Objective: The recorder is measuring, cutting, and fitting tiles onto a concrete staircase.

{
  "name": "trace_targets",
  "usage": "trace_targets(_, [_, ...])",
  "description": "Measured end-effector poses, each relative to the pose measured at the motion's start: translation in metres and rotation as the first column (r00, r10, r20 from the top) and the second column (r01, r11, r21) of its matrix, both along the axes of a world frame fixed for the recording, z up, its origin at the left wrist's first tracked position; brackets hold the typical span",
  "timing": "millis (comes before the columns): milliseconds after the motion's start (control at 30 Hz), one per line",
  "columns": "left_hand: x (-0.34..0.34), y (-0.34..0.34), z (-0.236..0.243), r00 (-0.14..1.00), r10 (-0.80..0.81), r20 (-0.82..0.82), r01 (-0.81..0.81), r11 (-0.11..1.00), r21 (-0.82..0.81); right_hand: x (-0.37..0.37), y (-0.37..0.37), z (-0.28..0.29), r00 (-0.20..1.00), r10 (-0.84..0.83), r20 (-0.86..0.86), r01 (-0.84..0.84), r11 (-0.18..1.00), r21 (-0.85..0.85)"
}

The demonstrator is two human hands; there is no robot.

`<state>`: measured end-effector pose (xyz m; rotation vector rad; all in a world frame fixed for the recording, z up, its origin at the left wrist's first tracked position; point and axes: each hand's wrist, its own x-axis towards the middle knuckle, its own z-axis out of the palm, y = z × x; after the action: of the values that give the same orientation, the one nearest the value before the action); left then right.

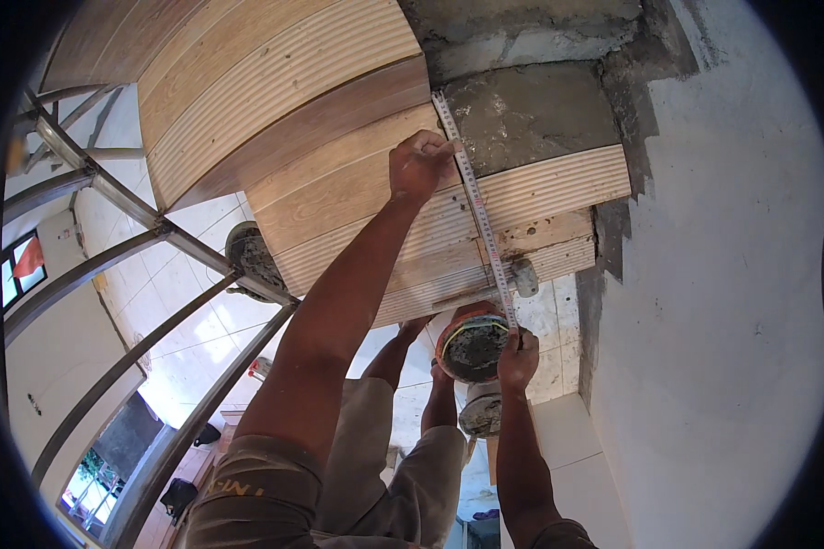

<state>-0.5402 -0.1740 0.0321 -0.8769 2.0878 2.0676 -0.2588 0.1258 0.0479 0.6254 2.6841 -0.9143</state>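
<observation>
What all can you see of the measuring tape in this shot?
The measuring tape is a narrow whitish strip with dark and red markings, apparently metal. It is drawn out nearly straight, slanting from beside the grey mortar down across the wood-look steps. The right hand grips its lower end; the left hand has fingertips at its upper part. No case can be made out.

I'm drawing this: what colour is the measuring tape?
The measuring tape is white with dark and red markings; head view.
</observation>
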Motion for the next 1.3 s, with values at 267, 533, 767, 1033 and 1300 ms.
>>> trace_targets(267, [0.000, -0.002, -0.005, 1.000, 0.012, -0.005, -0.012, 0.999, 0.047, 0.000, 0.001, -0.005, 0.999, 0.042, -0.032, -0.041, 0.999, 0.019])
trace_targets(533, [0.001, -0.003, -0.002, 1.000, 0.028, 0.014, -0.029, 0.996, 0.086, -0.002, -0.004, 0.002, 0.999, 0.050, 0.009, -0.050, 0.999, 0.002])
trace_targets(767, [-0.003, 0.003, 0.004, 0.999, 0.019, 0.051, -0.021, 0.999, 0.043, -0.001, -0.003, 0.002, 0.999, 0.052, -0.013, -0.052, 0.999, 0.004])
trace_targets(1033, [-0.001, 0.002, -0.003, 0.999, 0.034, 0.003, -0.034, 0.994, 0.107, 0.003, -0.002, -0.002, 0.995, 0.061, 0.084, -0.062, 0.998, 0.015])
trace_targets(1300, [-0.003, 0.003, 0.006, 0.998, 0.022, 0.057, -0.027, 0.996, 0.084, 0.004, 0.000, -0.004, 0.995, 0.103, 0.012, -0.103, 0.994, 0.038])
